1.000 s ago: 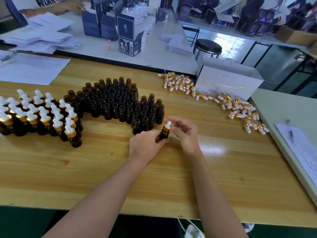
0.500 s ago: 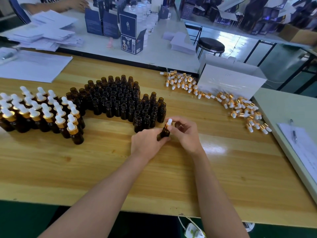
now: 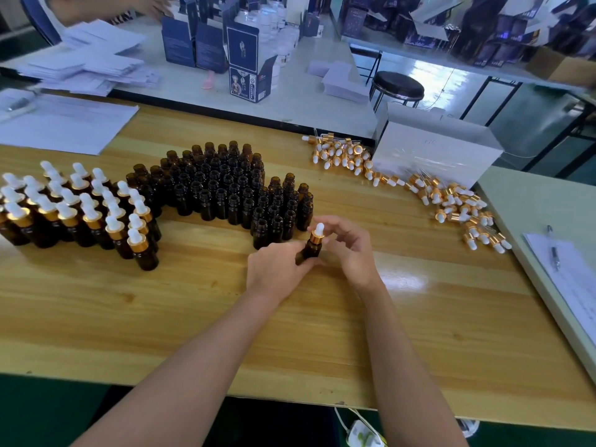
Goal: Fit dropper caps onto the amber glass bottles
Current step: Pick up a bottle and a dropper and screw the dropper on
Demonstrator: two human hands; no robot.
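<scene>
The wooden bench shows a job perhaps a third done. The biggest group, in the middle toward the far side, is a block of open bottles with bare necks, all waiting for caps; whether they hold liquid cannot be told through the dark glass. At the left stand the capped bottles, a smaller cluster with gold collars and white bulbs. To the right, loose caps lie scattered in a band along the white box, whose inside is hidden. Plenty of caps remain for the open bottles.

Near the middle, just this side of the open block, one bottle is tilted in the hands. The left hand grips its body, and the right hand pinches the cap sitting on its neck, probably screwing it down.
</scene>
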